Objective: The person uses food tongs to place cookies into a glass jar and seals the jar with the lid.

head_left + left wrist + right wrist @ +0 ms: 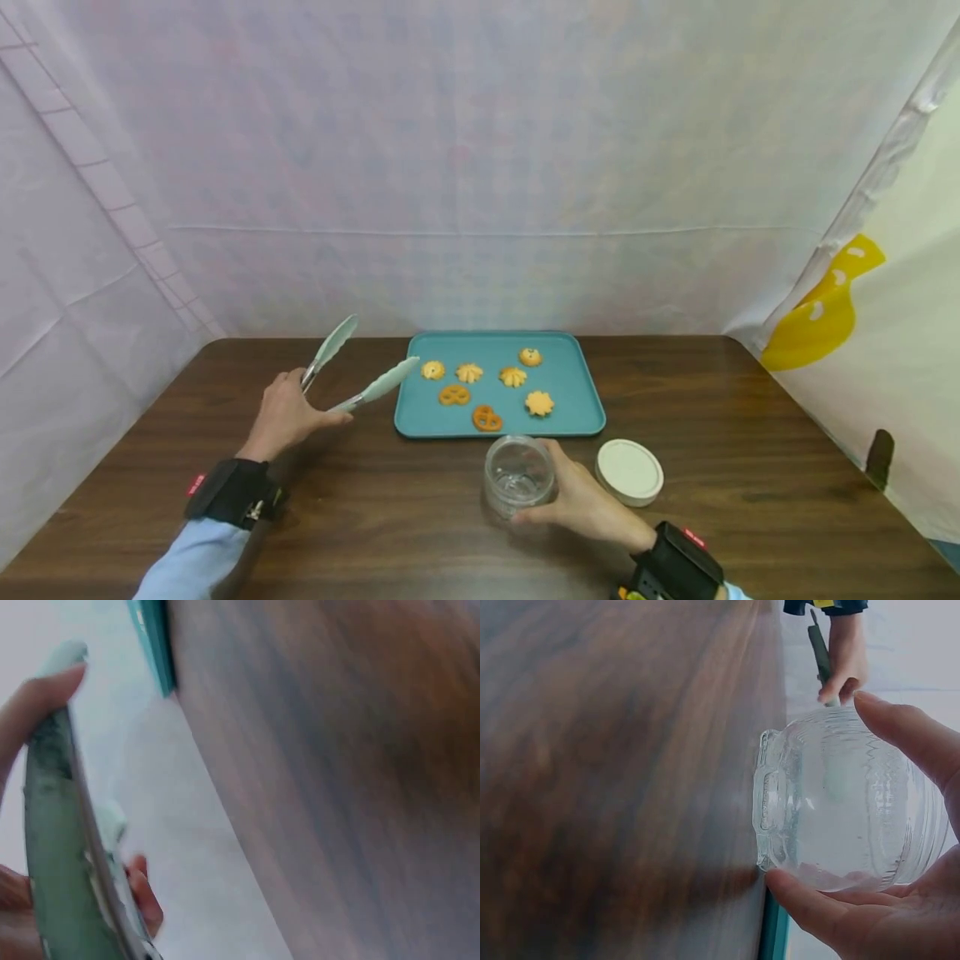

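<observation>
No readable text or brand anywhere; only small red tags on the black wrist straps, too small to make out.

Left hand (pixel 285 414), left of centre in the head view: fingers curled round the handle end of mint-green silicone-tipped metal tongs (pixel 358 367), the tong arms spread apart, tips up in the air just left of the tray.

Right hand (pixel 581 500), lower centre: thumb and fingers wrapped round a clear ribbed glass jar (pixel 518 476), lid off, mouth toward the camera, resting on the dark wood table (pixel 750 433) just in front of the tray.

Teal rectangular tray (pixel 577 392), centre, holds seven small golden cookies (pixel 538 403), flower and pretzel shapes.

Round cream lid (pixel 629 472) lies flat just right of the jar.

Nothing between tongs and tray.

Yellow shape (pixel 821 308) on the curtain at right edge.
</observation>
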`<action>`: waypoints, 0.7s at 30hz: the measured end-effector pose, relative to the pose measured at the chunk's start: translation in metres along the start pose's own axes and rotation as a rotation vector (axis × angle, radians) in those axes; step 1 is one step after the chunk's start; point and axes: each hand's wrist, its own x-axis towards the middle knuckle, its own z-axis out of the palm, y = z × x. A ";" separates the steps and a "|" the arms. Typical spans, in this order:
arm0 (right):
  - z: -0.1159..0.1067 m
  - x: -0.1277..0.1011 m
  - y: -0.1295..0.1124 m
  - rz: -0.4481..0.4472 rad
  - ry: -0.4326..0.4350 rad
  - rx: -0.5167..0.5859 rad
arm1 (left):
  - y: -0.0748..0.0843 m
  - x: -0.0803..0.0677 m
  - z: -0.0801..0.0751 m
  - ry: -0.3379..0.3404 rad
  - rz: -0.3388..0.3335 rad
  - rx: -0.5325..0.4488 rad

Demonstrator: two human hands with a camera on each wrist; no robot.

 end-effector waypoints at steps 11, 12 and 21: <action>0.000 -0.001 -0.001 -0.010 0.000 -0.001 | 0.020 0.003 0.018 -0.124 0.128 -0.064; 0.000 -0.001 -0.001 -0.011 -0.001 -0.001 | 0.022 0.003 0.019 -0.142 0.137 -0.059; 0.000 0.000 0.001 0.009 -0.007 0.012 | 0.033 0.010 0.034 -0.187 0.190 -0.007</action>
